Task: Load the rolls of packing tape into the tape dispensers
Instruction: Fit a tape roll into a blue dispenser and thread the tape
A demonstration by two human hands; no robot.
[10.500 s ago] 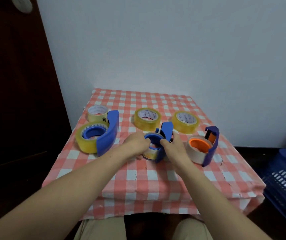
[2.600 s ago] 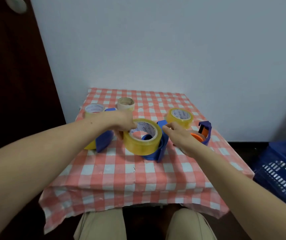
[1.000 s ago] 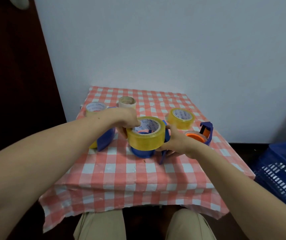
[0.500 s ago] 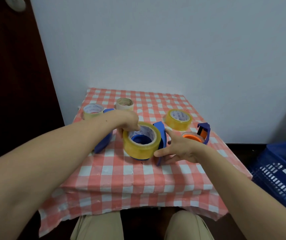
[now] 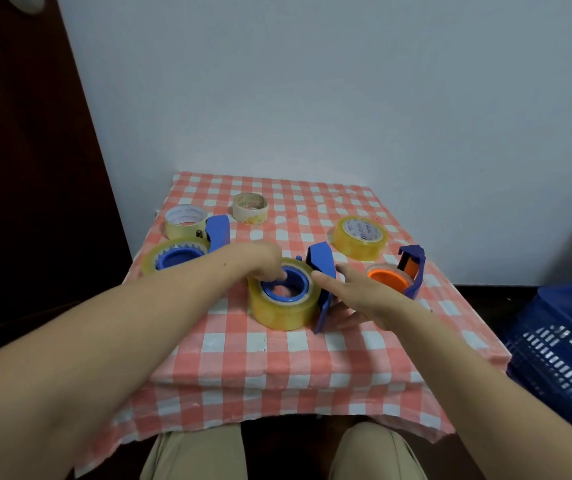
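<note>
A yellow tape roll (image 5: 283,308) sits around the blue hub of the middle blue dispenser (image 5: 320,263), near the table's centre. My left hand (image 5: 260,259) curls over the roll's far left rim, with fingertips at the hub. My right hand (image 5: 355,294) lies against the dispenser's handle side with fingers straight, the index tip touching the roll's right rim. A left blue dispenser (image 5: 218,230) carries a pale roll (image 5: 173,258). A right dispenser (image 5: 412,268) has an orange hub (image 5: 386,278).
Loose rolls lie at the back of the checked table (image 5: 277,362): a pale one (image 5: 186,220), a whitish one (image 5: 250,207) and a yellow one (image 5: 359,237). A blue plastic crate (image 5: 561,351) stands on the floor to the right. A dark door (image 5: 28,168) is at left.
The yellow roll has gone from held above the middle dispenser to seated down around its hub. My right hand has loosened from gripping the dispenser to straight fingers beside it.
</note>
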